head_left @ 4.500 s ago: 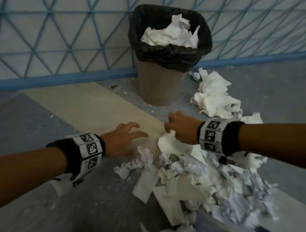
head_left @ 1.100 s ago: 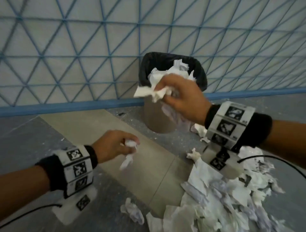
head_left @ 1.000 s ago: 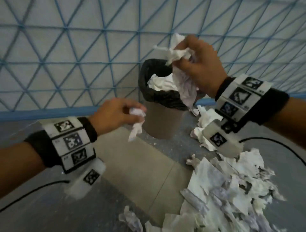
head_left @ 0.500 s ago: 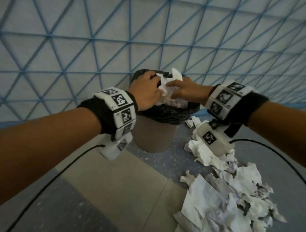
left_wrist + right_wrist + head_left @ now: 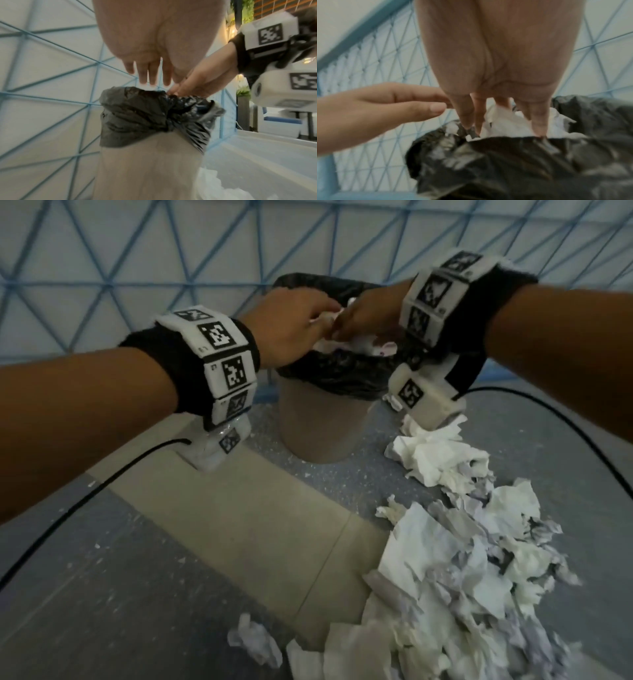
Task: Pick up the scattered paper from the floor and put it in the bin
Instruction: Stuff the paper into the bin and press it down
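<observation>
The tan bin (image 5: 318, 419) with a black liner (image 5: 335, 371) stands against the wall, filled to the rim with crumpled white paper (image 5: 359, 349). Both hands hover over its mouth. My left hand (image 5: 301, 320) has straight fingers and holds nothing; the left wrist view shows its fingers (image 5: 150, 77) pointing down just above the liner (image 5: 137, 115). My right hand (image 5: 363, 313) reaches down with straight fingers (image 5: 467, 119) that press on the paper (image 5: 510, 125) inside the bin. A large heap of scattered paper (image 5: 462, 577) lies on the floor to the right.
A white wall with blue triangular lines (image 5: 137, 251) rises right behind the bin. One crumpled scrap (image 5: 253, 642) lies apart at the lower middle. Black cables (image 5: 85, 494) trail from both wrists. The floor has grey and beige panels (image 5: 257, 525).
Both hands carried paper up from the floor to the bin and let it go there. My right hand's fingers now push down on the paper, and the left hand is empty.
</observation>
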`<state>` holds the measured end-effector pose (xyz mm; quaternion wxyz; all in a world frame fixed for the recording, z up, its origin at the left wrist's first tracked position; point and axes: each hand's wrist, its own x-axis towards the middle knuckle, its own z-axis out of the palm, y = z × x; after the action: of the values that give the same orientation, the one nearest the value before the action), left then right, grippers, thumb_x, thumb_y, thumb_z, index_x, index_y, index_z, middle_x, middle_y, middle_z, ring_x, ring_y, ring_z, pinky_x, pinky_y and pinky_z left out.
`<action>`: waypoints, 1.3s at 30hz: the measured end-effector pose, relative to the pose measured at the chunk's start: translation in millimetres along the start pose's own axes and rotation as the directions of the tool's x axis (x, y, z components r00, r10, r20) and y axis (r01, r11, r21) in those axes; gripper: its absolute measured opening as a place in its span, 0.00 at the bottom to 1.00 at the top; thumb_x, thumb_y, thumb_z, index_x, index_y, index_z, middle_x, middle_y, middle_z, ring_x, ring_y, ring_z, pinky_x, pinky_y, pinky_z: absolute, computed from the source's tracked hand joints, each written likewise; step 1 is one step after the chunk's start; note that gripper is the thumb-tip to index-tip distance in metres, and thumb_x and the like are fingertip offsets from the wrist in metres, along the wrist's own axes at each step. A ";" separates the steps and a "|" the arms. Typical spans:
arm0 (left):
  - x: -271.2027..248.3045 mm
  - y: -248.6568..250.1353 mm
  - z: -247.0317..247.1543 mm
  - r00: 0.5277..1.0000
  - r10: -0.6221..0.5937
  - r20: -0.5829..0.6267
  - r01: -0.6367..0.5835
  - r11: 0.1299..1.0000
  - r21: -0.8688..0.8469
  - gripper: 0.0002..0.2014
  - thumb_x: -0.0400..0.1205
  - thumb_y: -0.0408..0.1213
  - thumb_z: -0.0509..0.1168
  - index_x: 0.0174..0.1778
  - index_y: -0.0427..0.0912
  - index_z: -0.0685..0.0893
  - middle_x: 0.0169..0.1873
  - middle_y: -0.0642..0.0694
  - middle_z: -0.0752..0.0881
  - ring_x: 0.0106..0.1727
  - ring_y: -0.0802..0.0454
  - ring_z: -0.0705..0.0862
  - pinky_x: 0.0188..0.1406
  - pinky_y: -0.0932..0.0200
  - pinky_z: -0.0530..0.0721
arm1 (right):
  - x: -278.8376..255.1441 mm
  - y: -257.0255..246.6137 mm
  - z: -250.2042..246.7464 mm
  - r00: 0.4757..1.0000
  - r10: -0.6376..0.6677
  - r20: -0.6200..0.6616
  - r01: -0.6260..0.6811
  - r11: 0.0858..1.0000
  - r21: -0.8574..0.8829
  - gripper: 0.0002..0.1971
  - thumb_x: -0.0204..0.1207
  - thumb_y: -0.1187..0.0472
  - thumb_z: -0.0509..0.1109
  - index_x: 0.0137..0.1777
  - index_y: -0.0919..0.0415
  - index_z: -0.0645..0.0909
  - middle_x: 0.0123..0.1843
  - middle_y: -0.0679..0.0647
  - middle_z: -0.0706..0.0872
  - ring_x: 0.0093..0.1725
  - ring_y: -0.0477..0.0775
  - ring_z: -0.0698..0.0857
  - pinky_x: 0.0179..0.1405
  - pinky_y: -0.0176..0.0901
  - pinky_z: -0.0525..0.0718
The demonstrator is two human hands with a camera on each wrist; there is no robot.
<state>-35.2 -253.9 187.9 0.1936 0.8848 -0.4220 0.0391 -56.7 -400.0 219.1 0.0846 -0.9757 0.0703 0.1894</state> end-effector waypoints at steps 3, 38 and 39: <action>-47.0 -3.0 3.7 0.957 0.074 -0.281 -0.108 0.988 -0.110 0.20 0.84 0.40 0.56 0.71 0.39 0.73 0.73 0.39 0.70 0.75 0.46 0.68 0.73 0.78 0.56 | -22.4 -4.0 -4.7 0.985 -0.086 -0.147 0.098 0.992 0.078 0.22 0.80 0.53 0.62 0.74 0.54 0.71 0.78 0.53 0.71 0.75 0.56 0.70 0.77 0.49 0.67; -361.5 27.8 140.6 0.430 0.318 0.845 -0.301 0.933 -0.198 0.36 0.77 0.51 0.65 0.78 0.56 0.55 0.80 0.45 0.57 0.78 0.45 0.63 0.75 0.52 0.69 | -185.9 7.8 342.5 0.522 -0.730 0.441 0.847 0.383 -0.369 0.26 0.54 0.54 0.83 0.55 0.46 0.84 0.61 0.51 0.87 0.61 0.61 0.86 0.58 0.67 0.82; -360.4 27.0 143.0 0.423 0.327 0.845 -0.328 0.925 -0.193 0.29 0.80 0.47 0.62 0.77 0.53 0.61 0.78 0.43 0.62 0.76 0.44 0.67 0.72 0.51 0.72 | -180.2 5.6 342.2 0.518 -0.768 0.378 0.849 0.405 -0.341 0.24 0.54 0.57 0.84 0.52 0.49 0.85 0.57 0.51 0.89 0.57 0.58 0.88 0.57 0.63 0.84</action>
<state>-300.2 -59.3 -19.3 -0.0564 0.6841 -0.6246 -0.3725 -345.6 -320.8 -25.7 -0.0768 -0.8540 -0.4683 0.2133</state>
